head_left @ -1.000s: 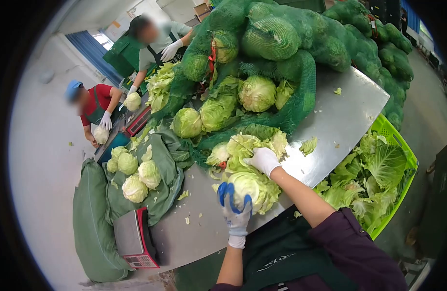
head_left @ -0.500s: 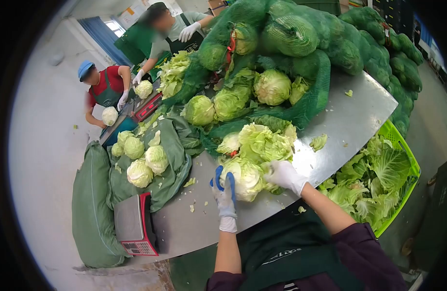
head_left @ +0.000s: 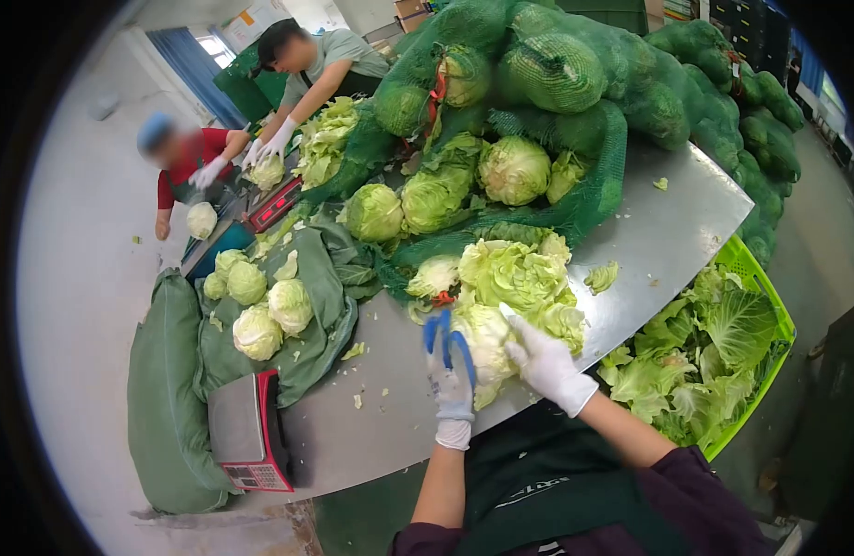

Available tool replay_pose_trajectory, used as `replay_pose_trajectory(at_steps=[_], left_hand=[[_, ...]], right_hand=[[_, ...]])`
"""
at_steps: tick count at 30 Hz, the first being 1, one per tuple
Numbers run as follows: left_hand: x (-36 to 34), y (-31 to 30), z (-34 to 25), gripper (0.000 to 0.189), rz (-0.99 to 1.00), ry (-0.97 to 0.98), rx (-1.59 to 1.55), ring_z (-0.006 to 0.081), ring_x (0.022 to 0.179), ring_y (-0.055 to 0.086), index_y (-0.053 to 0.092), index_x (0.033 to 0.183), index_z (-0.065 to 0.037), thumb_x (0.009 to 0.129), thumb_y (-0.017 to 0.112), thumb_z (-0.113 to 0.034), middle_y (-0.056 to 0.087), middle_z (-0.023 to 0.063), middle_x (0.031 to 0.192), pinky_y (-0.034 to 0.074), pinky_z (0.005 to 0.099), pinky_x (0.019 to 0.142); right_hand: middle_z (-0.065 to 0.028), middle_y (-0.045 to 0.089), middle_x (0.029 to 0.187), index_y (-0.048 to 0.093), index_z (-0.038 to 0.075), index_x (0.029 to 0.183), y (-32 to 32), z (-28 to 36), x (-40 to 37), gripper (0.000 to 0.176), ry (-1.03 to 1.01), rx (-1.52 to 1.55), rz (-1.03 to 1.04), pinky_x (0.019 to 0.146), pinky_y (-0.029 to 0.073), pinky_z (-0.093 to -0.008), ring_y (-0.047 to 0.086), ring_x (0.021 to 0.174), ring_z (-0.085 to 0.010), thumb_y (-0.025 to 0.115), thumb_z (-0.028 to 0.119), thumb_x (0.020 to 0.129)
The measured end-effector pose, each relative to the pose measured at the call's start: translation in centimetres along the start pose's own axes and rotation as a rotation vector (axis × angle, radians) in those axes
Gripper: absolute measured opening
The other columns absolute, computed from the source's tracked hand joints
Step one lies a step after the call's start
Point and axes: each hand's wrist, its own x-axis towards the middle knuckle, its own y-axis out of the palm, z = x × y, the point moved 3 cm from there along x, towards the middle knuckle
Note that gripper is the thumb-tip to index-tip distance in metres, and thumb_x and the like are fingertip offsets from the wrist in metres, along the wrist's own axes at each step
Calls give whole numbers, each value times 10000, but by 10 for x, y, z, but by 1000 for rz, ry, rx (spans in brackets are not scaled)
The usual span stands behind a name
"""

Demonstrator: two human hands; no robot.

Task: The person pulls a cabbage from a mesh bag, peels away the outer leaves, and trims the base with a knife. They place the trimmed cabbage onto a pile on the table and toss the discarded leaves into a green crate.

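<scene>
A pale cabbage [head_left: 483, 335] lies on the metal table in front of me, between my two gloved hands. My left hand [head_left: 451, 371], in a white glove with blue fingertips, curves its fingers against the cabbage's left side. My right hand [head_left: 549, 363], in a white glove, presses on the right side with one fingertip reaching up over the top. Loose outer leaves [head_left: 515, 275] are heaped just behind the cabbage, and another trimmed head [head_left: 434, 276] sits beside them next to a red tie.
Green net sacks of cabbages [head_left: 557, 69] are piled at the back. A lime crate of leaves [head_left: 786, 315] stands at the right. At left are a red scale [head_left: 240, 428], a green sack [head_left: 168, 408] and several trimmed heads [head_left: 288, 306]. Two co-workers [head_left: 327, 65] handle heads beyond.
My hands and the cabbage have shifted slightly right, and my right hand has turned upward against it. The farther co-worker now leans over with both hands on a head.
</scene>
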Motion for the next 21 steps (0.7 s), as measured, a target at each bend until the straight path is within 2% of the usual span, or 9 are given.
replay_pose_trajectory(at_steps=[2, 3, 5, 8, 13, 15, 16, 18, 21], left_hand=[[-2, 8, -16, 389, 106, 35, 88, 376, 1173, 491, 560, 1272, -51, 921, 542, -219, 539, 217, 1232, 390, 446, 985], [-3, 13, -22, 374, 65, 92, 141, 375, 1137, 515, 597, 1231, -67, 896, 565, -232, 571, 206, 1189, 404, 453, 963], [-2, 20, -23, 377, 73, 79, 173, 368, 1121, 522, 601, 1231, -86, 890, 569, -241, 572, 199, 1192, 410, 454, 951], [8, 27, -20, 378, 64, 53, 175, 352, 1069, 540, 610, 1231, -133, 879, 572, -266, 572, 187, 1195, 418, 459, 929], [11, 33, -24, 375, 122, -43, 259, 344, 1085, 525, 620, 1227, -154, 883, 557, -288, 568, 162, 1207, 392, 468, 953], [12, 33, -29, 370, 113, -67, 298, 342, 1090, 522, 625, 1221, -156, 883, 556, -288, 569, 156, 1206, 384, 468, 961], [10, 31, -32, 372, 106, -67, 271, 341, 1096, 521, 627, 1219, -151, 880, 559, -290, 568, 151, 1214, 378, 463, 969], [5, 31, -30, 375, 99, -64, 247, 340, 1103, 520, 629, 1216, -146, 878, 562, -292, 566, 147, 1222, 371, 457, 977], [-3, 28, -13, 364, 54, 71, 152, 346, 1144, 507, 636, 1207, -122, 868, 579, -243, 571, 158, 1223, 366, 448, 990]], right_hand=[[-279, 630, 946, 232, 124, 1480, -12, 23, -5, 617, 332, -51, 217, 768, 494, -456, 621, 845, -429, 520, 250, 949], [-279, 630, 946, 232, 124, 1480, -10, 16, -10, 617, 342, -50, 215, 768, 494, -456, 621, 845, -429, 520, 250, 949], [-279, 631, 829, 112, 128, 1502, -10, 1, -18, 672, 230, -33, 67, 713, 480, -493, 615, 757, -444, 480, 286, 963], [-273, 629, 773, 127, 113, 1498, -12, -2, -22, 650, 302, -88, 113, 706, 478, -504, 617, 731, -444, 452, 309, 970], [-273, 628, 744, 305, 49, 1430, -7, -6, -5, 564, 284, -116, 44, 694, 482, -505, 619, 702, -436, 445, 341, 969], [-250, 629, 707, 501, -7, 1239, -3, -16, 7, 502, 285, -160, -46, 682, 481, -512, 626, 708, -419, 430, 405, 962], [-250, 629, 707, 501, -7, 1239, -1, -28, 19, 502, 285, -162, -45, 682, 481, -512, 626, 708, -419, 430, 405, 962], [-256, 631, 723, 602, -14, 1035, -3, -55, 47, 479, 270, -140, -177, 699, 484, -506, 626, 732, -425, 420, 422, 962], [-260, 642, 771, 621, -20, 957, -13, -77, 82, 530, 265, -194, -71, 731, 493, -487, 633, 784, -420, 458, 483, 929]])
